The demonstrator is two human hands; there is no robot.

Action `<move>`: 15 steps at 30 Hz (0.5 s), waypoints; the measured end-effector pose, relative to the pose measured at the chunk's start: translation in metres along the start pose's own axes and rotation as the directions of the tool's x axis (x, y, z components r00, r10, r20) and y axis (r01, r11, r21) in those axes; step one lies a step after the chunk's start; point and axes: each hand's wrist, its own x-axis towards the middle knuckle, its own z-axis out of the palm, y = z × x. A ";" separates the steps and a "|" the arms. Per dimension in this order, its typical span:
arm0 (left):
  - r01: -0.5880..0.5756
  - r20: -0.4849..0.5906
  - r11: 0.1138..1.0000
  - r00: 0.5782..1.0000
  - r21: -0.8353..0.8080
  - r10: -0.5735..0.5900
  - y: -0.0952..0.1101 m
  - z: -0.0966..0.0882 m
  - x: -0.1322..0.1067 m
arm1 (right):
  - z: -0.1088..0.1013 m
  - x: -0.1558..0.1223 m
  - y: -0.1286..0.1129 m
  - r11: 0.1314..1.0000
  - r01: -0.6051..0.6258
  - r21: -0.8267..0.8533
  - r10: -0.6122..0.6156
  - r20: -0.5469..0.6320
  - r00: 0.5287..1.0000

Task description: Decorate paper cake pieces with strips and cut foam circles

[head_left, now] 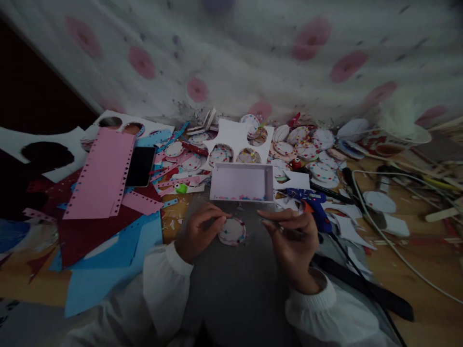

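Note:
A round white paper disc (232, 231) with small red and blue dots along its rim lies flat on a dark grey mat (238, 284). My left hand (202, 229) is at the disc's upper left edge, thumb and forefinger pinched together; a tiny reddish bit seems to show at the tips, too small to name. To the right of the disc, my right hand (294, 236) is raised in a pinch. Something thin and dark may be between its fingertips, but its kind is unclear. Just beyond both hands stands a shallow white box (242, 180) with pink and blue bits along its near side.
At left lie pink punched paper (101, 173), blue sheets (108, 284) and a phone (141, 166). Many decorated discs (307, 144) are heaped behind the box. A blue glue gun (320, 212) rests beside my right hand, near a white cable (390, 255). A flowered curtain (231, 58) hangs behind.

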 end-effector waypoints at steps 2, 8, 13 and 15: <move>0.011 0.026 0.999 1.000 -0.038 -0.010 0.002 -0.001 0.001 | -0.002 -0.004 -0.001 0.950 0.231 -0.211 -0.211 0.115 0.971; 0.202 0.118 0.967 0.976 -0.157 -0.184 0.005 0.000 -0.002 | 0.005 -0.020 -0.002 0.760 0.576 -0.300 -0.298 0.627 0.720; 0.310 0.074 0.932 0.951 -0.188 -0.302 0.003 0.001 -0.002 | 0.005 -0.010 -0.004 0.840 0.481 -0.252 -0.163 0.728 0.666; 0.294 0.052 0.940 0.956 -0.173 -0.289 0.003 0.000 -0.001 | -0.012 -0.001 -0.003 0.788 0.507 -0.349 -0.164 0.675 0.719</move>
